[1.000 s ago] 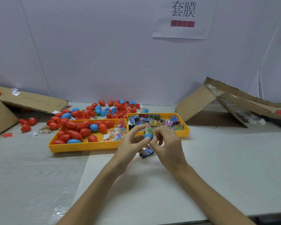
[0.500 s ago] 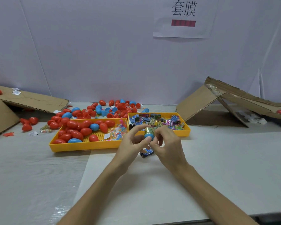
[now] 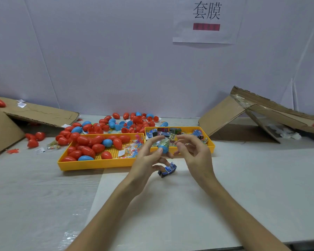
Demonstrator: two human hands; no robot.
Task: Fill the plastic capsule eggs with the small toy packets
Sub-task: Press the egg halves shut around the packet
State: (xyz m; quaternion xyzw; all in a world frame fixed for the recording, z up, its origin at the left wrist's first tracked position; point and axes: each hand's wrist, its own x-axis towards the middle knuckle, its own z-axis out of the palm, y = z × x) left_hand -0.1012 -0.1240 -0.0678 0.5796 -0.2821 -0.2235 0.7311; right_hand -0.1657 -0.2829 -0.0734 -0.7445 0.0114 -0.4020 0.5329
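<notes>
My left hand [image 3: 147, 158] pinches a blue egg half [image 3: 163, 147] between thumb and fingers, and a green toy packet [image 3: 164, 141] sticks up out of it. My right hand [image 3: 194, 153] hovers just to the right of it, fingers loosely spread and holding nothing. A blue folded packet [image 3: 168, 169] lies on the table below my hands. Behind stands a yellow tray [image 3: 212, 144] of small toy packets. A larger yellow tray [image 3: 96, 163] to its left holds red and blue eggs.
Loose red and blue eggs [image 3: 116, 124] are heaped behind the trays against the white wall. Torn cardboard boxes lie at the far left [image 3: 40, 115] and far right [image 3: 243, 113]. A few red eggs [image 3: 34, 138] and small sachets are scattered at the left.
My right hand has let go of the packet and drawn a little to the right. The left hand still holds the blue half with the packet standing in it.
</notes>
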